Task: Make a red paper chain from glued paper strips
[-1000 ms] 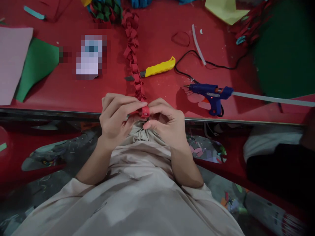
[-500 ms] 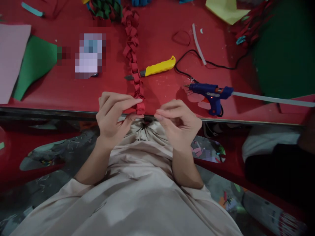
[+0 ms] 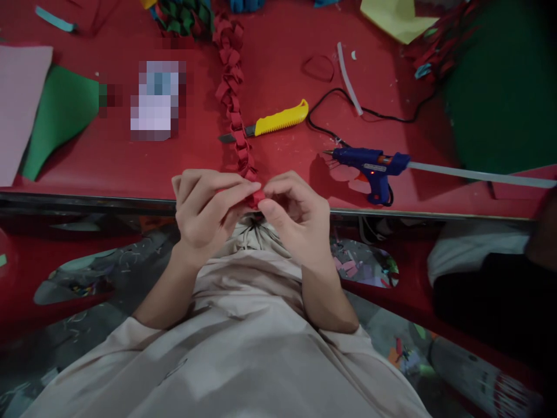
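A red paper chain (image 3: 232,78) of linked loops runs from the back of the table to its front edge, where both hands meet its near end. My left hand (image 3: 209,203) pinches the last red loop between thumb and fingers. From the other side, my right hand (image 3: 296,215) has its thumb and forefinger closed on the same loop; the fingertips partly hide it. Behind the hands, the chain crosses the dark blade of a yellow utility knife (image 3: 282,119). A blue glue gun (image 3: 369,165) lies to the right, its small light lit and a long glue stick in its back.
A black cord (image 3: 391,118) curls behind the glue gun, near a loose glue stick (image 3: 349,78). Green paper (image 3: 63,113) and pink paper (image 3: 20,104) lie at left, beside a blurred-out object (image 3: 156,98). Someone's dark-clothed body (image 3: 483,313) is at right.
My right hand has moved left, from apart to touching the chain's end loop. My left hand has shifted slightly right with the loop. The view has moved a little.
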`<state>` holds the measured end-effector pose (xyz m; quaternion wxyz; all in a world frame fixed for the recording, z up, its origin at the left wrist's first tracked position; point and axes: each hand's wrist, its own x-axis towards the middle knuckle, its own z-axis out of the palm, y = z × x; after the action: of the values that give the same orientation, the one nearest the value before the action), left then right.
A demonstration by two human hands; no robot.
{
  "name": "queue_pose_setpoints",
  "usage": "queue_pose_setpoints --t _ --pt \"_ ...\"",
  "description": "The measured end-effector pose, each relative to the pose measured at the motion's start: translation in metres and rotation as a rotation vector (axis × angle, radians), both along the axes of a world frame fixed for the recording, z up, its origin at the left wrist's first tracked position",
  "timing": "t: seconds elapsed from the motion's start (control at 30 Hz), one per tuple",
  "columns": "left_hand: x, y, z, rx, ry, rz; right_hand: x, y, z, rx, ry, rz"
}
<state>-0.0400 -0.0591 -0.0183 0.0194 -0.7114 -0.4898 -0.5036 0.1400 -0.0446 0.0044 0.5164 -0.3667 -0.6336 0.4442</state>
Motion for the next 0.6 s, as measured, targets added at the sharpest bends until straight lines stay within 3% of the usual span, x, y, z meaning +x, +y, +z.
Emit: queue_pose_setpoints --t 0.23,0.4,0.6 --pt "0.001 0.001 0.003 0.064 0.022 -0.024 0.005 0.002 -0.007 0.010 0.056 0.140" --pt "0.004 0.002 0.003 0.153 0.010 -0.043 0.003 0.001 -0.009 0.088 0.023 0.058" --pt "0.011 -0.006 -0.003 0.096 -0.203 -0.072 0.002 -0.002 -0.008 0.200 0.005 -0.023"
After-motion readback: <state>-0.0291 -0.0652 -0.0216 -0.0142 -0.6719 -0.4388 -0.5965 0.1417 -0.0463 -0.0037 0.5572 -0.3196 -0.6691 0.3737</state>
